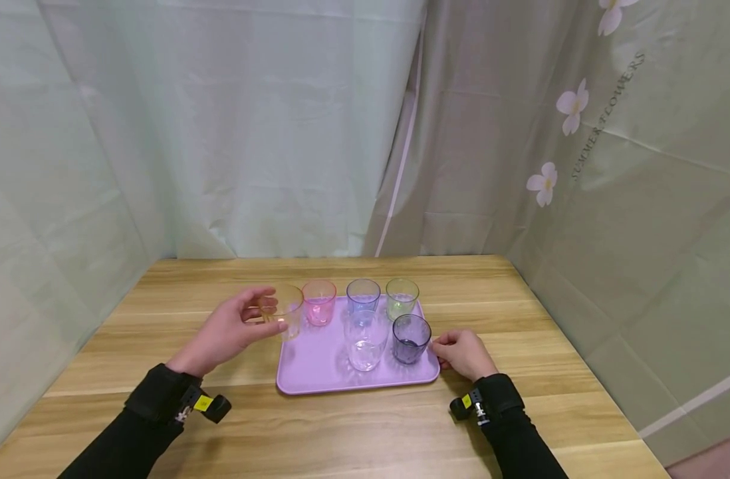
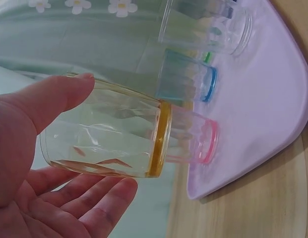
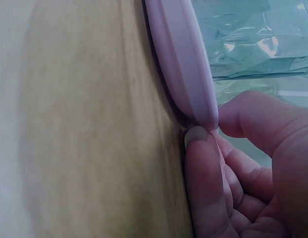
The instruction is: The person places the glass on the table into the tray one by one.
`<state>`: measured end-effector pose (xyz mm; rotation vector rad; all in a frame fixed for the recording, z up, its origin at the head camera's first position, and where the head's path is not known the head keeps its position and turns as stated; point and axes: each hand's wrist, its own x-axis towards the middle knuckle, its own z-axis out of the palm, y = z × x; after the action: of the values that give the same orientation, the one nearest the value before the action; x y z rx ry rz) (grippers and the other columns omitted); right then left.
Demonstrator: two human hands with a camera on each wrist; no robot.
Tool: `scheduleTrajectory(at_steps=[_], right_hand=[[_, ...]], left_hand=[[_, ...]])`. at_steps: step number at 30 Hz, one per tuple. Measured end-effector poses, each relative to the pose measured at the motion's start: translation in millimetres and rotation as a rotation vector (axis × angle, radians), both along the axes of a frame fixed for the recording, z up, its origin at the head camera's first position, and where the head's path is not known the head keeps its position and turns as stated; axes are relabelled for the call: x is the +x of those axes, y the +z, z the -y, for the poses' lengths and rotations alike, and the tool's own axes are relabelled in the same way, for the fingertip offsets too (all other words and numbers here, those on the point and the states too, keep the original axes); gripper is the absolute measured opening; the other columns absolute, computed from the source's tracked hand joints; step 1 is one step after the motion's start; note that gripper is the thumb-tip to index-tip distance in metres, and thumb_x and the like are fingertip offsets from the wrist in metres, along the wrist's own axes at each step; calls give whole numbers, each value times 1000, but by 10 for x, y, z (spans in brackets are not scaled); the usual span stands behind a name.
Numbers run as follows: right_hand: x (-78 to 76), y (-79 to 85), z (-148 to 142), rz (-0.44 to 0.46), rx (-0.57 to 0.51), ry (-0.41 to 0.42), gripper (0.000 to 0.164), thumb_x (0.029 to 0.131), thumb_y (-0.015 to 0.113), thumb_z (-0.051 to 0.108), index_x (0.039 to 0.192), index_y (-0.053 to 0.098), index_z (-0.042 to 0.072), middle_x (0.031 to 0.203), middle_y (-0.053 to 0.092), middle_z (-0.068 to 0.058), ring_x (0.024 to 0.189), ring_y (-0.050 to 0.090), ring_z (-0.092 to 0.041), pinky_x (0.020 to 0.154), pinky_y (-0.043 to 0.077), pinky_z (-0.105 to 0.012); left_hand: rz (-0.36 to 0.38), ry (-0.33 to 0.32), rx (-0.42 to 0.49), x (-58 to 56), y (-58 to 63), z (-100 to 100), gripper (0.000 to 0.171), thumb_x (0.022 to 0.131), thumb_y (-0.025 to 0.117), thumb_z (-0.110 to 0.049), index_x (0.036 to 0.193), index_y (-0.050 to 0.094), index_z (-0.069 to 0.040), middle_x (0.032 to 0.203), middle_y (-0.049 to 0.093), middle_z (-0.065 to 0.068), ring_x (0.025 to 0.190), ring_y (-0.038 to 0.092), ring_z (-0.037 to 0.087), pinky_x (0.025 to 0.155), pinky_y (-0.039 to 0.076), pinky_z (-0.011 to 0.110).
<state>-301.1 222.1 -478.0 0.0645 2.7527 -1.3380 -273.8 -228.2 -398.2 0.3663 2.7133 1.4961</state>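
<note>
My left hand [image 1: 236,327] holds a yellow-tinted glass tumbler [image 2: 104,134] between thumb and fingers at the left back part of a purple tray [image 1: 317,366]. In the left wrist view, the tumbler's amber base appears slightly raised off the tray. My right hand [image 1: 469,357] pinches the tray's right rim [image 3: 193,74], its thumb and fingertips at the edge. On the tray's back side stand a pink glass [image 1: 320,307], a blue glass [image 1: 363,293] and a green glass [image 1: 402,299]. Nearer me are a clear glass [image 1: 365,349] and a dark grey glass [image 1: 410,342].
The tray lies on a wood-grain table [image 1: 365,432]. Pale curtains [image 1: 269,133] hang behind the table and along both sides. Black bands with small cameras [image 1: 212,407] are strapped round both wrists.
</note>
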Motion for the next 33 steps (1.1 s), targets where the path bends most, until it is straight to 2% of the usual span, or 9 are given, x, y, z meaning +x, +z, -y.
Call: scheduleTrajectory(at_steps=[9,20,33], right_hand=[[-4,-5,-2,7,-3,-2,17,100,78,16,101,80,-1,89,76,-5,74,70,-15,69,62,-29],[11,13,5,1,-13,2,17,99,78,16,100,80,-1,90,76,-5,74,70,-14,70,63,-30],[6,18,5,-4,-10,-1,18,99,79,17,101,80,-1,89,77,-4,73,71,-14,69,62,-29]], left_hand=[[36,-36,50,22,-56,-82,83,98,85,-32,162,44,1,151,59,27,133,65,38,95,61,27],[33,-63,117,7,-150,-202,81,95,88,-25,159,46,2,146,62,26,135,65,44,94,62,27],[111,-59,157,-15,-295,-379,88,91,92,-28,159,45,2,155,58,25,142,61,44,100,63,33]])
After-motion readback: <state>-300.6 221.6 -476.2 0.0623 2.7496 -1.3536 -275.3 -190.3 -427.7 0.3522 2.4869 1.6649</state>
